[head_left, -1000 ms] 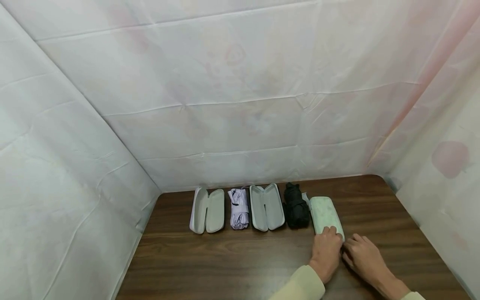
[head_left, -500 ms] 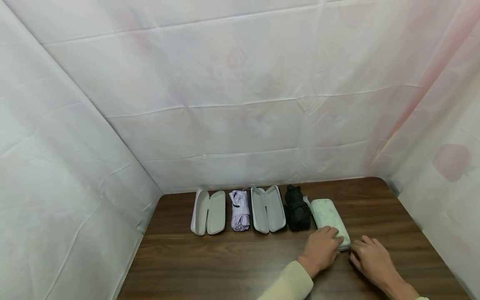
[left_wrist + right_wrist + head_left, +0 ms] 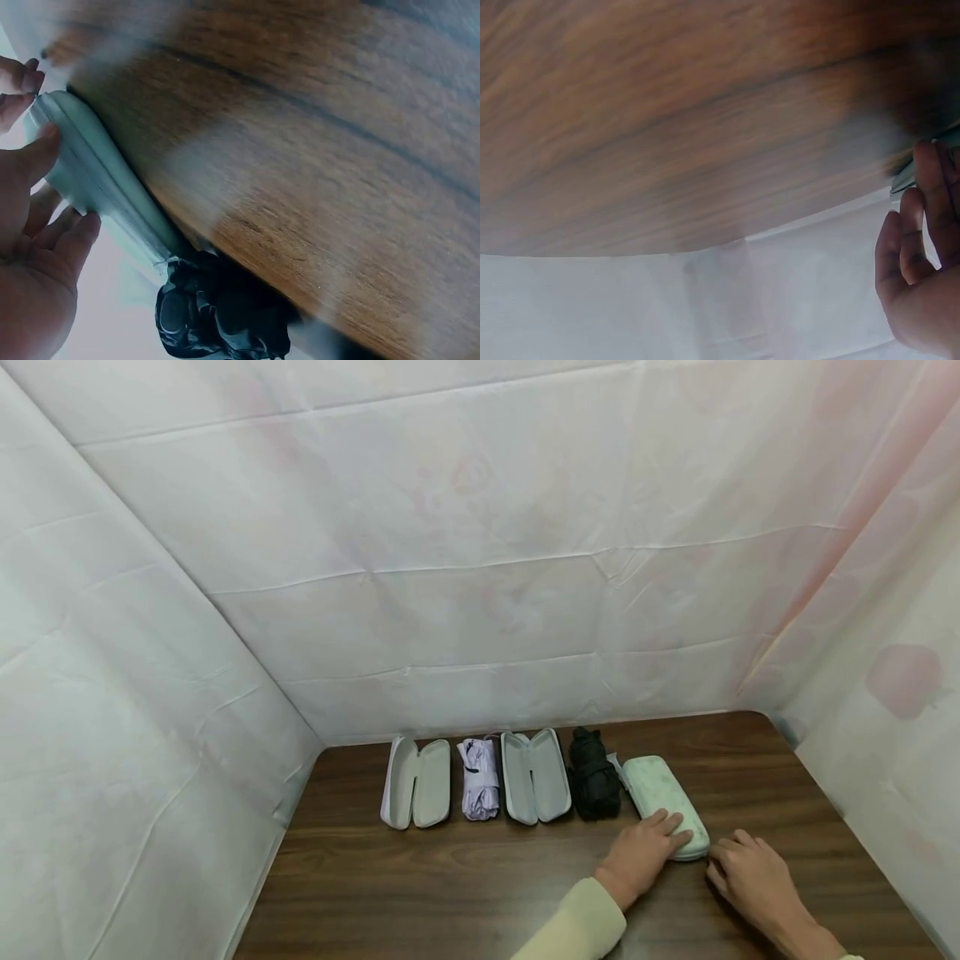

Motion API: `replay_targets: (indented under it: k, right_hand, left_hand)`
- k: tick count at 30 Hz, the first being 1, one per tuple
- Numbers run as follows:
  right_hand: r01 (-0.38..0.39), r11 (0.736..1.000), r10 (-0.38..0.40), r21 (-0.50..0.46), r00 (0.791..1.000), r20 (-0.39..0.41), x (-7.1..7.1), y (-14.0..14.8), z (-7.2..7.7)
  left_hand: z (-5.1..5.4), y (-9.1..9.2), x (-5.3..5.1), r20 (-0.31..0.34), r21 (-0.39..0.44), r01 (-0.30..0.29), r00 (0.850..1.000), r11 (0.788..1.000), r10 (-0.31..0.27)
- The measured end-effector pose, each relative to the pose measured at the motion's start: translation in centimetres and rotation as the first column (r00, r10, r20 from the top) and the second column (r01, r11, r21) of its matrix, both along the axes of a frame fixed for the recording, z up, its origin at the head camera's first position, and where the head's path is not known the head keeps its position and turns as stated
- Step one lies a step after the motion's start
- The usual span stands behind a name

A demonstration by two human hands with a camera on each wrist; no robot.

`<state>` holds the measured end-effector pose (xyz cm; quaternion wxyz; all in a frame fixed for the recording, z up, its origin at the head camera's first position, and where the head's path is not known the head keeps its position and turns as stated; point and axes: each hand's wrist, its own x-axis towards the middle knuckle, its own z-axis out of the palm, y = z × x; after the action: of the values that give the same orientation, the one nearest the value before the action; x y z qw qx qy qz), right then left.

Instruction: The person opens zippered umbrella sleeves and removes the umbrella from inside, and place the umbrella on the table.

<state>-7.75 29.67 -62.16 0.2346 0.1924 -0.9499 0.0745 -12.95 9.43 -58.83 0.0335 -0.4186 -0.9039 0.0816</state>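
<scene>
A pale green hard zip case [image 3: 663, 793] lies closed on the table's right part, its far end angled left. My left hand [image 3: 641, 853] grips its near end, thumb and fingers spread over it; in the left wrist view, that hand's fingers [image 3: 88, 225] lie against the case's zippered side. At the near right corner is my right hand [image 3: 753, 877], its fingertips together. The left wrist view has these fingertips pinching what seems to be the zipper pull [image 3: 36, 96], mostly hidden. Just left of the case lies a folded black umbrella [image 3: 595, 777].
Further left stand an opened grey-lined case [image 3: 551, 777], a folded lilac umbrella [image 3: 480, 781] and another opened case [image 3: 432, 783], in a row along the back of the brown wooden table [image 3: 420, 893]. Pale cloth [image 3: 480, 610] hangs behind and at both sides.
The green case's near end has swung to the right. My left hand has turned and shifted slightly left at the wrist; my right hand has moved right along with the corner.
</scene>
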Motion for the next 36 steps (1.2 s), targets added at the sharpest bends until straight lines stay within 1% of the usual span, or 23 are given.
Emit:
replay_targets:
  k: [8,12,17,20,22,27,29,32,34,36]
  right_hand:
    - [0.023,1.0,-0.023,-0.011,1.0,0.02,0.2,-0.6,0.2]
    - [0.052,0.999,-0.051,-0.015,0.997,0.053,0.5,-1.0,0.5]
    - [0.084,0.996,-0.082,-0.012,0.989,0.124,0.9,-1.7,1.0]
    - [0.101,0.995,-0.096,-0.022,0.983,0.155,1.1,-2.1,1.0]
    - [0.109,0.993,-0.102,-0.038,0.983,0.15,1.3,-2.3,0.9]
    - [0.125,0.99,-0.116,-0.071,0.986,0.12,1.6,-2.9,0.9]
    - [0.139,0.988,-0.128,-0.07,0.982,0.141,1.6,-3.2,1.0]
    - [0.166,0.984,-0.15,-0.062,0.968,0.2,1.7,-3.5,1.2]
    - [0.177,0.982,-0.159,-0.06,0.961,0.226,1.8,-3.6,1.4]
    - [0.182,0.981,-0.162,-0.063,0.958,0.234,1.9,-3.5,1.4]
  left_hand:
    - [0.4,0.6,0.5,-0.022,-0.006,-0.013,1.0,1.0,0.013]
    - [0.1,1.0,0.6,-0.026,-0.014,-0.031,0.999,0.999,0.031]
    - [-0.4,1.5,0.8,-0.02,-0.018,-0.058,0.998,0.998,0.058]
    - [-0.6,1.8,1.0,-0.037,-0.015,-0.064,0.997,0.998,0.064]
    - [-0.7,2.0,1.1,-0.048,-0.022,-0.065,0.997,0.998,0.064]
    - [-0.8,2.4,1.5,-0.097,0.004,-0.071,0.993,0.997,0.071]
    - [-0.8,2.5,1.6,-0.121,0.022,-0.075,0.99,0.997,0.077]
    - [-0.8,2.7,1.9,-0.148,0.033,-0.078,0.986,0.996,0.082]
    - [-0.8,2.8,1.9,-0.145,0.042,-0.078,0.986,0.996,0.084]
    - [-0.9,2.8,1.8,-0.126,0.042,-0.075,0.989,0.996,0.08]
